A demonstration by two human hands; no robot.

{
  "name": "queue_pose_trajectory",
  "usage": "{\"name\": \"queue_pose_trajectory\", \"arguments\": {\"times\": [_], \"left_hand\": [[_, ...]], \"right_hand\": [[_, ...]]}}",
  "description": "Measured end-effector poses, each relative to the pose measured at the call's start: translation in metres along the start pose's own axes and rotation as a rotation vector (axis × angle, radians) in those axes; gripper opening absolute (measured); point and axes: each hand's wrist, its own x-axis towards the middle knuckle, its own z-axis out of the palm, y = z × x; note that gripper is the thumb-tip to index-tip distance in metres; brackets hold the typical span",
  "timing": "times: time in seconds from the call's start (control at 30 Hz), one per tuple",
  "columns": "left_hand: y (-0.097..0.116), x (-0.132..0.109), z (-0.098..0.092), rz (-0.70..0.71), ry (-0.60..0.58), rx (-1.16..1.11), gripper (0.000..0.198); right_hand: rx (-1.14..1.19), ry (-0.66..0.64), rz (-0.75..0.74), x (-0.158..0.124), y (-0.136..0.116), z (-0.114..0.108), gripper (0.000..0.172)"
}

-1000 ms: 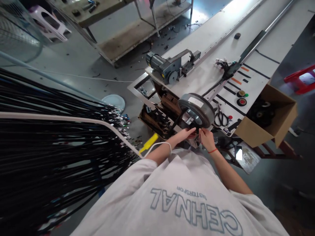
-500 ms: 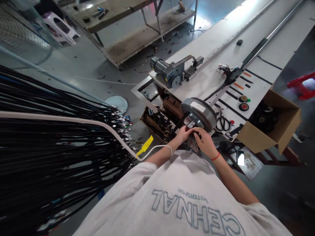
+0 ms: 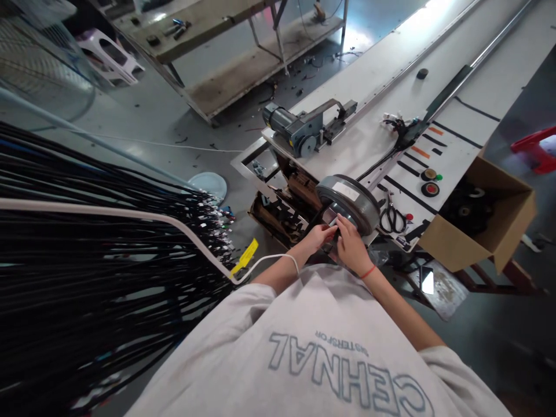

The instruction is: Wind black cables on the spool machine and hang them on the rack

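Note:
My left hand (image 3: 322, 234) is closed in a pinch just in front of a large grey ring-shaped wheel (image 3: 347, 194) with a white label. Close against it, my right hand (image 3: 351, 249) has bent fingers meeting the left fingertips, with a red band at its wrist. What lies between the fingers is small and mostly hidden. Behind the fingertips is a shiny metal part (image 3: 330, 214) inside the wheel. A black cable bundle (image 3: 377, 162) runs along the table to the wheel. Scissors (image 3: 393, 219) with black handles lie right of the wheel.
Many black cables (image 3: 108, 231) with white connectors hang at left. A white cord with a yellow tag (image 3: 245, 258) crosses my left forearm. A motor unit (image 3: 295, 127) sits on the white table (image 3: 343, 87). At right are push buttons (image 3: 430, 189), a cardboard box (image 3: 456, 243) and a phone (image 3: 427, 281).
My right hand has shifted left and turned, its fingers now pointing up towards the wheel. White pieces seen at the fingertips before are now mostly covered. My left hand has moved slightly left.

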Motion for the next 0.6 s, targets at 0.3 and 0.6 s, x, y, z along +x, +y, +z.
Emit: {"name": "queue_pose_trajectory", "arguments": {"times": [0.3, 0.6], "left_hand": [[0.061, -0.031, -0.01, 0.583, -0.064, 1.394, 0.027], [0.087, 0.0, 0.011, 0.535, -0.29, 1.743, 0.031]], "right_hand": [[-0.287, -0.164, 0.041, -0.017, 0.007, 0.013, 0.072], [0.115, 0.041, 0.021, -0.033, 0.002, -0.034, 0.041]]}}
